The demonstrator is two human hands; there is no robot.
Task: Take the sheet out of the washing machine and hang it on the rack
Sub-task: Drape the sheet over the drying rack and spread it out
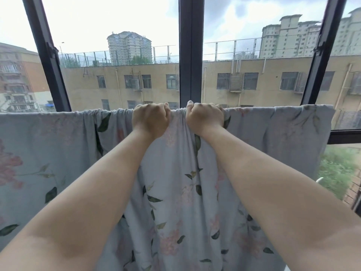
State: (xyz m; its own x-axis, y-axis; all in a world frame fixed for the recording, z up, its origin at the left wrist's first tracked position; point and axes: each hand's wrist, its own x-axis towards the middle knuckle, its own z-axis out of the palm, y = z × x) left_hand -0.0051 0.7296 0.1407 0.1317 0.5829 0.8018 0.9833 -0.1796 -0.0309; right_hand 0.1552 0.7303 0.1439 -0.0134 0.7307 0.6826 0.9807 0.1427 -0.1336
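Observation:
A pale blue sheet [175,192] printed with pink flowers and green leaves hangs over a horizontal rail that its top fold hides. It spans nearly the whole width of the view and drops out of the bottom of the frame. My left hand [150,120] grips the bunched top fold just left of centre. Close beside it, my right hand [204,118] grips the same fold, thumb up on top. Between the two fists the cloth is gathered into tight pleats. The washing machine is out of view.
Directly behind the sheet is a large window with dark frames; a thick post [190,51] rises between my hands. Slanted frame bars [46,53] stand at left and right. Beyond the glass lie a tan building and towers. A railing [353,194] shows at lower right.

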